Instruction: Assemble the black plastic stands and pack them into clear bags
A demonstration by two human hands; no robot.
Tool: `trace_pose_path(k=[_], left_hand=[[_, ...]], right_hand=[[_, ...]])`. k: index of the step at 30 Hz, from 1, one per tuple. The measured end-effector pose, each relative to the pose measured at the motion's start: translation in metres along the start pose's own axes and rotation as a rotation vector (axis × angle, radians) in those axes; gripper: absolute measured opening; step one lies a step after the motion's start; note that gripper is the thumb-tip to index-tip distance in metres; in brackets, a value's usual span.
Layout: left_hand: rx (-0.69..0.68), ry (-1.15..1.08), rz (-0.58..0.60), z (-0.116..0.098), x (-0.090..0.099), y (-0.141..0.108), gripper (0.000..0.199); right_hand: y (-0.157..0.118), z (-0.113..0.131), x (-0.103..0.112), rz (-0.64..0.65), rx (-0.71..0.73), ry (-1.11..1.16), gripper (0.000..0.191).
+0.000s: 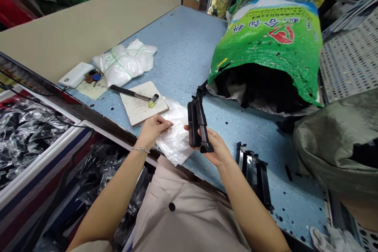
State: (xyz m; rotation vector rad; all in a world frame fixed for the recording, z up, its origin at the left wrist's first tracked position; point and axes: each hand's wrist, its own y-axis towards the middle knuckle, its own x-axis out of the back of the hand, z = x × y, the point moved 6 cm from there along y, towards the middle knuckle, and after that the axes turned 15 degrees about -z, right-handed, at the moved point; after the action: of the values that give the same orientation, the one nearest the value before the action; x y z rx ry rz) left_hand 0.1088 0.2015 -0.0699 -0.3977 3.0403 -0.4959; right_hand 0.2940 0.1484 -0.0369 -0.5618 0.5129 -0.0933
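Note:
My right hand is wrapped round black plastic parts, held upright above the table's front edge. Left of it, the fingers of my left hand are pinched together at the edge of a stack of clear plastic bags; whether they grip a bag is too small to tell. More black parts lie on the blue table to the right of my right forearm. A hammer rests on a pale square board beyond my left hand.
A green sack lies open at the back right, dark pieces inside. Tied plastic bundles, a white power bank and keys are at the left. A grey-green sack stands right. Bins of wrapped black items sit lower left.

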Motion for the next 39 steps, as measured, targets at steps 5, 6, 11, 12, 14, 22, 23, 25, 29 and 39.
trace_pose_path(k=[5,6,11,12,14,22,23,25,29,39], left_hand=[[-0.402,0.148,-0.038,-0.022,0.0,-0.017,0.007],[-0.536,0.261,-0.039,-0.029,0.0,-0.022,0.007],[-0.867,0.716,-0.037,-0.041,0.008,-0.024,0.031],[-0.858,0.717,-0.008,-0.041,0.009,-0.022,0.034],[-0.851,0.684,0.016,-0.041,0.012,-0.022,0.04],[-0.997,0.669,-0.188,-0.051,0.031,-0.06,0.043],[-1.017,0.674,-0.194,-0.05,0.03,-0.064,0.043],[-1.062,0.68,-0.126,-0.047,0.023,-0.075,0.047],[-1.07,0.575,0.223,-0.03,-0.005,-0.105,0.057],[-0.783,0.741,0.381,-0.056,0.041,-0.129,0.026]], right_hand=[[0.022,-0.02,-0.01,-0.026,-0.066,0.032,0.025],[0.025,-0.022,-0.009,-0.059,-0.066,0.039,0.025],[0.013,-0.035,0.01,-0.031,-0.202,0.103,0.025],[0.007,-0.041,0.011,0.025,-0.283,0.097,0.025],[-0.004,-0.057,0.014,0.099,-0.441,0.1,0.023],[-0.005,-0.076,0.002,0.14,-0.496,0.151,0.016],[-0.005,-0.077,0.0,0.12,-0.489,0.14,0.015],[-0.001,-0.077,0.0,0.037,-0.422,0.105,0.015],[0.011,-0.064,0.007,-0.198,0.045,-0.116,0.018],[-0.046,-0.042,-0.022,0.247,0.339,-0.648,0.031]])
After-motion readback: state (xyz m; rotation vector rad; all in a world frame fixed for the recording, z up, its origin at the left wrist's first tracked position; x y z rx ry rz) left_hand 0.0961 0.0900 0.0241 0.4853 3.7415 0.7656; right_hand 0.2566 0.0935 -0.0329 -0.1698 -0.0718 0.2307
